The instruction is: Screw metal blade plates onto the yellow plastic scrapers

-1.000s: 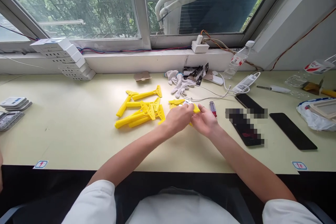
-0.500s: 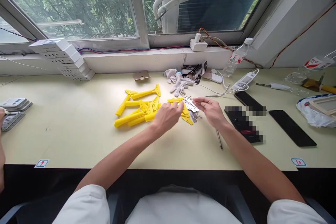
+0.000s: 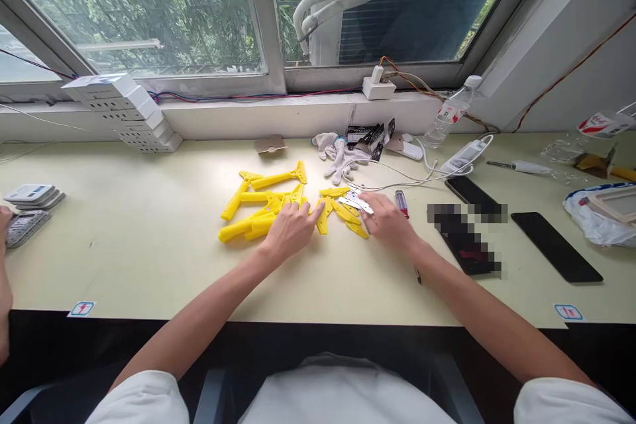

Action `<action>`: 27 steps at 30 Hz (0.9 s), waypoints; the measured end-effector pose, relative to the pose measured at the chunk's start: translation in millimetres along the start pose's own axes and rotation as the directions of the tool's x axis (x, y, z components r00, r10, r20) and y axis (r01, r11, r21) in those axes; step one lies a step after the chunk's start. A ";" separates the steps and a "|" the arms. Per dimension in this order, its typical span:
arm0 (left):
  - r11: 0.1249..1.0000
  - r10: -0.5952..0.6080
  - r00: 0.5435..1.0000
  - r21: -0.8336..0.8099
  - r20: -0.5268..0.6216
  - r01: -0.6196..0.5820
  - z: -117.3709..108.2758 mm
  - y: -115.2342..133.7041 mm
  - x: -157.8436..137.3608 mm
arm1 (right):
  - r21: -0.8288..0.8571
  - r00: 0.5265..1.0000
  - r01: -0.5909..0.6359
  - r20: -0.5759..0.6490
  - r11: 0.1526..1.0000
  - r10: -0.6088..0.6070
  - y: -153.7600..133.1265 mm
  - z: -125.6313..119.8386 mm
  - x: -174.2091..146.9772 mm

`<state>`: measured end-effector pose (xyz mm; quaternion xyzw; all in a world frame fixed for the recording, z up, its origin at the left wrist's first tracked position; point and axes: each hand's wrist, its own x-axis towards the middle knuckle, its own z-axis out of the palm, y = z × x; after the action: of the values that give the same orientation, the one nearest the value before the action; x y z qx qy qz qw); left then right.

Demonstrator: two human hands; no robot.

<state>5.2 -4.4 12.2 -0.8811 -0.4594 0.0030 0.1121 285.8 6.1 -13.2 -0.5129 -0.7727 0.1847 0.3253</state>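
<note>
Gentle pressure suits those metal plates (image 3: 354,201) nearer the counter's (image 3: 149,238) back edge: right grip (image 3: 390,218) half-curled, left grip (image 3: 289,230) loosely spread, holds unclear.

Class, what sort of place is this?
Probably an indoor workplace beside a metal-framed glass window: a long pale-yellow table, yellow plastic handles and a red-and-clear screwdriver.

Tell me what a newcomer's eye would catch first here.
Probably the bright yellow handles heaped mid-table, with the left hand at their right edge. Further right, the right hand is at some thin, pale flat pieces. Dark phones also stand out toward the table's right side.
</note>
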 end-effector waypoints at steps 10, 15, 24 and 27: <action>0.998 -0.011 0.997 -0.054 -0.077 0.007 -3.1 12.1 -15.3 | 0.292 0.922 -0.356 0.261 0.888 0.284 -64.4 44.6 -1.1; 0.994 -0.102 0.991 -0.032 -0.081 0.100 2.2 -1.8 -25.2 | 0.274 0.945 -0.303 0.209 0.913 0.251 -55.8 44.5 2.8; 0.940 -0.342 0.915 -0.052 -0.215 0.338 40.2 -40.0 -31.2 | 0.187 0.977 -0.212 0.069 0.959 0.202 -39.9 37.7 6.0; 0.919 -0.395 0.889 -0.094 -0.233 0.384 46.0 -54.1 -23.6 | 0.118 0.993 -0.120 0.032 0.986 0.117 -39.6 34.2 -1.3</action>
<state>-57.2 15.4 -24.1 -0.7668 -0.6091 -0.1396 0.1469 235.8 -9.6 -13.6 -0.5350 -0.7326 0.2561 0.3340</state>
